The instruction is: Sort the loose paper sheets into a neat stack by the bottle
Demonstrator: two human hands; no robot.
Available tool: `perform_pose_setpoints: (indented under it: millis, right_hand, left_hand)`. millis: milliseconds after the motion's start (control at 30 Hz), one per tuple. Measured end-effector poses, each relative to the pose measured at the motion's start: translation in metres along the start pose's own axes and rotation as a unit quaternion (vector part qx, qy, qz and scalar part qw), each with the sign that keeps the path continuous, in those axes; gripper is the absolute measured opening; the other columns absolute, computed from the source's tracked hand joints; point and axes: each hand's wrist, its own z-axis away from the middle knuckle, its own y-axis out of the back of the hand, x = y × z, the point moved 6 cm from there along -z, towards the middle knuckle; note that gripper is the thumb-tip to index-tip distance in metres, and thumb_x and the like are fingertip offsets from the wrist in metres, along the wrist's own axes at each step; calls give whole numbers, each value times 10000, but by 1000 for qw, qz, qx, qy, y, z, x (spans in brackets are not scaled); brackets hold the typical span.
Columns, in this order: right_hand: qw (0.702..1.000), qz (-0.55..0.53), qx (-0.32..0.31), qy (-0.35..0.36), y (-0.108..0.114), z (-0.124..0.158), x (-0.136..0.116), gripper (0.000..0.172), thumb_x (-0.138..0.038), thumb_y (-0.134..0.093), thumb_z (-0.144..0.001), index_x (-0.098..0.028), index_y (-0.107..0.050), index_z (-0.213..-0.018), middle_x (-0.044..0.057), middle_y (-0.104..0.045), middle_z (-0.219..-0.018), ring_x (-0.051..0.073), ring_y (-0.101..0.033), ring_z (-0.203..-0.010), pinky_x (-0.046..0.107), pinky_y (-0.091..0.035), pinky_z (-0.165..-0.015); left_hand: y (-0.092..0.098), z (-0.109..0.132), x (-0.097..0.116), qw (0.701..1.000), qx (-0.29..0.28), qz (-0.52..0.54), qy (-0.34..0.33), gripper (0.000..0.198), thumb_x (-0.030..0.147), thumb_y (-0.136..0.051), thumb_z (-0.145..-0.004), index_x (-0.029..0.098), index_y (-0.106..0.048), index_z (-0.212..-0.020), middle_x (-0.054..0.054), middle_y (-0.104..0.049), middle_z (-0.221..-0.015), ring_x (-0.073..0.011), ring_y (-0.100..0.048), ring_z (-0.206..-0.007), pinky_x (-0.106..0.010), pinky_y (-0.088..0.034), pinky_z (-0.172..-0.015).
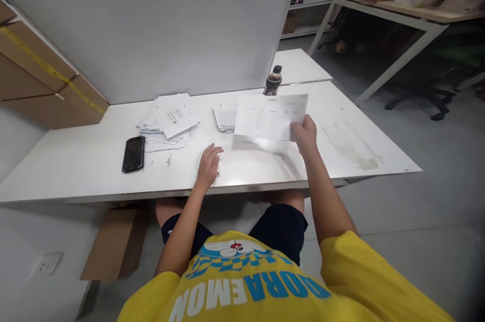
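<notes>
My right hand (305, 134) pinches a printed sheet of paper (271, 116) by its lower right corner and holds it tilted above the white table (303, 175). My left hand (208, 165) rests near the table's front edge, its fingers curled over a small pale object (219, 170) that is mostly hidden. Left of centre lies a loose, uneven pile of papers (174, 117), with a printed sheet on top. Behind the held sheet, a smaller paper stack (226, 119) is partly covered.
A black handheld device (134, 154) lies left of the pile. At the back stands a dark drink bottle (273, 81), beside a grey partition (170, 24). Cardboard boxes (49, 79) fill the left corner, and another box (115, 241) sits below the table.
</notes>
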Motion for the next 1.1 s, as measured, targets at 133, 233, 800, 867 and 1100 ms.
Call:
perform_pose_setpoints:
  millis: [133,233,800,867,1100]
  right_hand:
    - [994,95,-41,-22,-66,-37,-2,311,-258,-517,-737,-154,-587,-1021,135,-637,-990,270,-560,-916,450,-460,-851]
    - [991,136,4,-15,-86,-37,4,401,-332,-540,-775,-119,-579,-1113,192,-589,-1145,320,-493,-1093,530,-369,-992]
    - [996,-45,39,-64,-39,56,36,370,-449,-470,-834,-186,-597,-1061,84,-614,-1141,226,-545,-1107,402,-386,-1005]
    - [996,-53,36,-62,-39,56,32,344,-445,-481,-824,-195,-602,-1026,71,-622,-1113,220,-545,-1093,390,-389,-989]
    - [992,-81,42,-87,-38,60,28,299,-429,-514,-794,-203,-619,-960,50,-642,-1021,198,-572,-966,354,-429,-893]
  left_hand:
    - [-3,4,-2,1000,-12,-3,15,491,491,-295,-993,204,-687,-1062,-108,-703,-1116,-261,-534,-1268,-500,-414,-1085]
    - [-1,10,-2,1000,9,7,28,478,451,-281,-1002,205,-688,-1048,-97,-710,-1098,-245,-544,-1261,-478,-420,-1085]
    - [77,-74,-129,933,-70,-338,101,636,-3,-426,-759,144,-536,-1367,-102,-551,-1429,-209,-450,-1375,-394,-297,-1182]
    - [69,-73,-122,928,-106,-352,52,675,-2,-448,-736,170,-527,-1384,-69,-490,-1488,-214,-346,-1444,-401,-243,-1210]
    - [81,-79,-136,897,-51,-413,148,666,79,-480,-787,106,-449,-1451,-178,-365,-1551,-345,-231,-1480,-552,-155,-1200]
